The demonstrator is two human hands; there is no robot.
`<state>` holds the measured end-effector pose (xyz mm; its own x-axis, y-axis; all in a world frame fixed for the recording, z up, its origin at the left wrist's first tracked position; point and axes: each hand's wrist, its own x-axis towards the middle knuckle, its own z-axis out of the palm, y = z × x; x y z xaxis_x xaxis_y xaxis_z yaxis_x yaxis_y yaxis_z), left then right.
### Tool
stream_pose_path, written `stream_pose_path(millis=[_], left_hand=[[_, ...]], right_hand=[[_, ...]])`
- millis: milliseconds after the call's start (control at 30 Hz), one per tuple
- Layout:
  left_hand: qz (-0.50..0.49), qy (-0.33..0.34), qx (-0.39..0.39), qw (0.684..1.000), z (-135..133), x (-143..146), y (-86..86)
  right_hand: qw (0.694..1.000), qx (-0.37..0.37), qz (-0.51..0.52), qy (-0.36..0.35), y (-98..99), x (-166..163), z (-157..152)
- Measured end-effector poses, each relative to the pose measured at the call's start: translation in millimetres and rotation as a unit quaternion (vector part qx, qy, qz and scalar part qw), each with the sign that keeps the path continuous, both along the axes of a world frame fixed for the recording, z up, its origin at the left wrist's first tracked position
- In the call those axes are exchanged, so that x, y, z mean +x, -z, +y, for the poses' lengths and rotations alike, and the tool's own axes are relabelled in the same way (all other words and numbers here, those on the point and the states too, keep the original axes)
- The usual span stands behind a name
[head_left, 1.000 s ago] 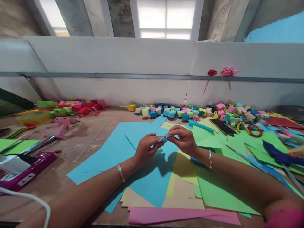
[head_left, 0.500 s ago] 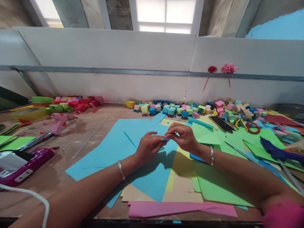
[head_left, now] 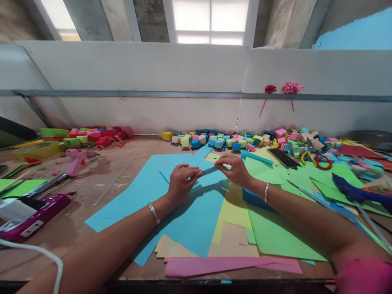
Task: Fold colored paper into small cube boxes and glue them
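Note:
A narrow blue paper strip [head_left: 209,170] is stretched between my two hands, above a large sheet of blue paper [head_left: 147,183]. My left hand [head_left: 183,179] pinches its left end between thumb and fingers. At the other end, the fingertips of my right hand [head_left: 233,168] are closed on the strip. Beneath my right wrist lies a blue block-like piece [head_left: 257,200], partly covered by the forearm. Yellow paper [head_left: 228,208] and green sheets [head_left: 281,234] lie under and beside my right arm.
Small coloured paper boxes [head_left: 219,143] line the wall. At left are a pink glue gun [head_left: 75,161] and a purple power strip [head_left: 36,216]. To the right lie a phone [head_left: 283,158], scissors [head_left: 323,161] and a dark blue-handled tool [head_left: 352,190]. Pink paper [head_left: 214,266] borders the front edge.
My hands have moved apart, and a longer stretch of the blue strip now shows between them. My left hand has shifted left and slightly up.

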<state>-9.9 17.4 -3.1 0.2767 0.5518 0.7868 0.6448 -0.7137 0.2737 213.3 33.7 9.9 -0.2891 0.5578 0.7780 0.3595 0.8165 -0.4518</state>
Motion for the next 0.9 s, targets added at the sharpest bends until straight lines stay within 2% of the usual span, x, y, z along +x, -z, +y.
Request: stream_pose_path(millis=[133,200,267,367,467,600,800,900], left_hand=[[0.04,0.014,0.003,0.999,-3,2,0.4],[0.054,0.028,-0.009,0.998,-4,4,-1.0],[0.038,0.047,-0.057,0.997,-5,6,-2.8],[0.005,0.082,-0.152,0.985,-2,7,-6.0],[0.004,0.104,-0.204,0.973,2,3,-9.2],[-0.038,0.08,-0.234,0.968,6,-3,-10.5],[-0.111,0.057,-0.256,0.959,3,2,-4.3],[-0.131,0.061,-0.265,0.954,0,6,-4.9]], right_hand=[[0.985,0.105,-0.135,0.041,3.9,-4,-5],[0.982,0.12,-0.143,0.038,3.7,-7,-8],[0.984,0.123,-0.129,0.031,1.8,-8,-11],[0.987,0.104,-0.121,0.023,-0.3,-6,-11],[0.991,0.065,-0.114,0.008,2.5,-2,-7],[0.994,0.05,-0.099,-0.007,7.7,2,0],[0.991,0.025,-0.124,-0.036,4.8,4,3],[0.996,-0.02,-0.074,-0.036,7.5,5,5]])
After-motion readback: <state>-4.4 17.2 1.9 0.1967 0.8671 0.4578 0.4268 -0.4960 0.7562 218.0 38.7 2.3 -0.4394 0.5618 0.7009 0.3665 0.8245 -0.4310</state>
